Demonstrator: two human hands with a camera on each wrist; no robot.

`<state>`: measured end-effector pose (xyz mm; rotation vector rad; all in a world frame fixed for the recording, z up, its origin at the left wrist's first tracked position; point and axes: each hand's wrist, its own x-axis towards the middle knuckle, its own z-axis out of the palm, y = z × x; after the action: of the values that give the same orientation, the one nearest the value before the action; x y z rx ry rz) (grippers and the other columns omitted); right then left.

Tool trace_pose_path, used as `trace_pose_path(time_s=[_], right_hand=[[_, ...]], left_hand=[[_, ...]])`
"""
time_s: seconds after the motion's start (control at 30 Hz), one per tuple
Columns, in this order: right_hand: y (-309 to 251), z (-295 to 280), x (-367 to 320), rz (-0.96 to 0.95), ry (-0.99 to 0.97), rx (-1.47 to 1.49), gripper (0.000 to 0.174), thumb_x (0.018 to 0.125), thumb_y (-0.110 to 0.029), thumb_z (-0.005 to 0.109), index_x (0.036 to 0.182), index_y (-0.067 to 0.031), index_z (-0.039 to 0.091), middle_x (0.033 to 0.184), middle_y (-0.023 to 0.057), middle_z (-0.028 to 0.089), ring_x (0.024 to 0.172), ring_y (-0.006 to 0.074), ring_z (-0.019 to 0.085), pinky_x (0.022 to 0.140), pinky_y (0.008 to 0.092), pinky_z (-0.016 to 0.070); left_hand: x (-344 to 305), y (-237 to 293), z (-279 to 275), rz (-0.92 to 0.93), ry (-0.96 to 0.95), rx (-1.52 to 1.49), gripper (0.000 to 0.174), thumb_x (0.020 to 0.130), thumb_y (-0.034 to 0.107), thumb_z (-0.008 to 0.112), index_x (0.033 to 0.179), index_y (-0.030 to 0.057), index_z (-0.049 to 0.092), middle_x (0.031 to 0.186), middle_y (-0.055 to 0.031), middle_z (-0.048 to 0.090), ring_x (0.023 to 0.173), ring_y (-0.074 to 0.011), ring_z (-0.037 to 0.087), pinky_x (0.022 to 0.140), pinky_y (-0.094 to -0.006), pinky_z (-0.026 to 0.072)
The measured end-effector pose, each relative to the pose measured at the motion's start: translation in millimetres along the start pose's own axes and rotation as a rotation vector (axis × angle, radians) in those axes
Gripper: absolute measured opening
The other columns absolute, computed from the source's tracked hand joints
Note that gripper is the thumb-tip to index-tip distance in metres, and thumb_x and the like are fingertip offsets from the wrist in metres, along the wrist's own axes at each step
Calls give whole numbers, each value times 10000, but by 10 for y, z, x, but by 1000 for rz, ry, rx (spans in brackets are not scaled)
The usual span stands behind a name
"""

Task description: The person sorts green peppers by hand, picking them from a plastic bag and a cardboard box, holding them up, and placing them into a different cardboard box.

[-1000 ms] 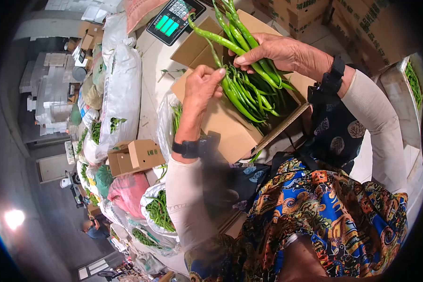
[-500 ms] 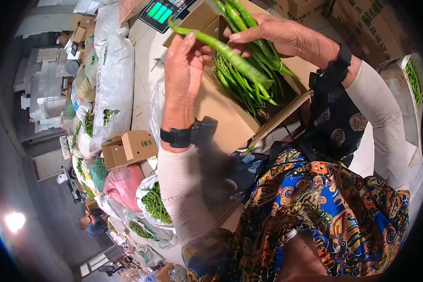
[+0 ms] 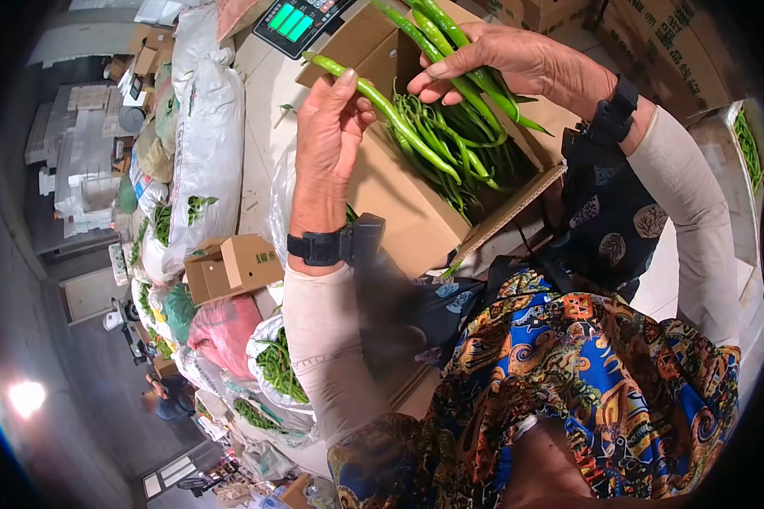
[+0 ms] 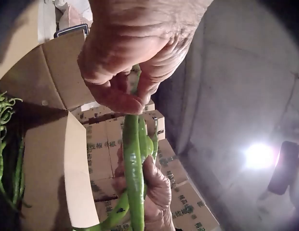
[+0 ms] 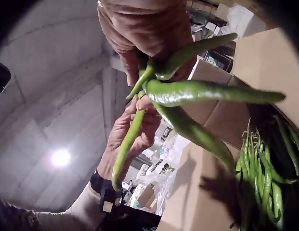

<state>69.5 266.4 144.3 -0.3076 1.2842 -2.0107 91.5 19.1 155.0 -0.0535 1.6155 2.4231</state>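
Note:
My left hand (image 3: 327, 127) pinches one long green chili pepper (image 4: 133, 168) near its upper end, between thumb and fingers. The pepper's lower end slants down over an open cardboard box (image 3: 399, 216). Across from it, my right hand (image 3: 518, 64) grips a small bunch of green chili peppers (image 5: 188, 94), which stick out on both sides of the fingers. Inside the box lies a pile of green chili peppers (image 5: 262, 178), stems gathered toward one end. Both hands are above the box, a short way apart.
A scale with a lit green display (image 3: 293, 21) stands beyond the box. Printed cartons (image 3: 662, 64) are stacked at the far right. To the left are white sacks (image 3: 204, 144), a small open carton (image 3: 238, 267) and a bag of peppers (image 3: 280, 365).
My left hand has moved left, away from the bunch, with a single chili pepper. That pepper was blurred half a second ago and looks steadier now. My right hand still holds its bunch.

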Motion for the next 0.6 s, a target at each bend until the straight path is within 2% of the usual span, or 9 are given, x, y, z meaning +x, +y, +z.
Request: trace_pose_path(time_s=[0.2, 0.3, 0.33, 0.37, 0.43, 0.47, 0.5, 0.57, 0.6], right_hand=[[36, 4, 13, 17, -17, 0, 320, 856, -103, 650, 1111, 37, 516, 1086, 202, 630, 942, 191, 649, 801, 258, 541], [58, -17, 34, 16, -37, 4, 317, 858, -118, 652, 1102, 37, 521, 1089, 195, 629, 937, 187, 649, 807, 257, 540], [62, -21, 38, 27, -48, 4, 314, 859, -124, 653, 1098, 36, 526, 1091, 189, 629, 942, 185, 649, 808, 259, 540], [58, -18, 36, 39, -60, 4, 311, 860, -130, 654, 1093, 36, 531, 1092, 184, 629, 947, 183, 648, 810, 260, 540], [53, 0, 24, 48, -76, 9, 310, 863, -135, 650, 1096, 35, 536, 1091, 178, 630, 952, 182, 648, 811, 261, 541], [40, 30, 13, 55, -92, 16, 309, 866, -140, 647, 1098, 34, 540, 1089, 172, 631, 957, 180, 647, 813, 262, 541], [36, 63, -9, 53, -88, 17, 309, 866, -140, 647, 1098, 34, 541, 1089, 172, 631, 957, 180, 647, 813, 262, 541], [27, 120, -61, 20, -117, 60, 284, 871, -133, 642, 1085, 43, 583, 1014, 169, 662, 910, 176, 662, 776, 251, 557], [48, 103, -43, 4, -181, 54, 286, 868, -143, 647, 1085, 34, 590, 1023, 155, 660, 918, 173, 657, 796, 259, 545]], left_hand=[[25, -158, 71, -66, 46, 224, 202, 837, 214, 712, 835, 70, 571, 683, -5, 575, 532, -69, 542, 487, -189, 476], [78, -263, -8, -99, 27, 297, 211, 832, 216, 718, 836, 68, 567, 685, -11, 575, 550, -71, 553, 492, -188, 480], [100, -312, -32, -115, 40, 349, 275, 826, 282, 723, 833, 55, 568, 708, -24, 581, 557, -77, 553, 500, -191, 478], [93, -327, 19, -114, 38, 348, 275, 826, 282, 723, 833, 55, 568, 708, -24, 581, 557, -77, 553, 500, -191, 478], [69, -351, 112, -52, 188, 637, 362, 829, 381, 703, 832, 43, 574, 742, -37, 589, 578, -83, 559, 498, -212, 469], [89, -324, 128, -25, 212, 721, 429, 832, 453, 673, 841, 34, 584, 777, -42, 599, 634, -83, 575, 557, -220, 473], [86, -299, 140, -25, 208, 722, 429, 832, 453, 673, 841, 34, 584, 777, -42, 599, 634, -83, 575, 557, -220, 473], [45, -238, 221, 65, 75, 471, 414, 857, 443, 646, 879, 33, 599, 795, -50, 614, 694, -90, 592, 638, -216, 478], [-17, -172, 374, 47, 17, 309, 343, 870, 368, 653, 875, 29, 599, 812, -59, 626, 708, -98, 594, 685, -216, 477]])
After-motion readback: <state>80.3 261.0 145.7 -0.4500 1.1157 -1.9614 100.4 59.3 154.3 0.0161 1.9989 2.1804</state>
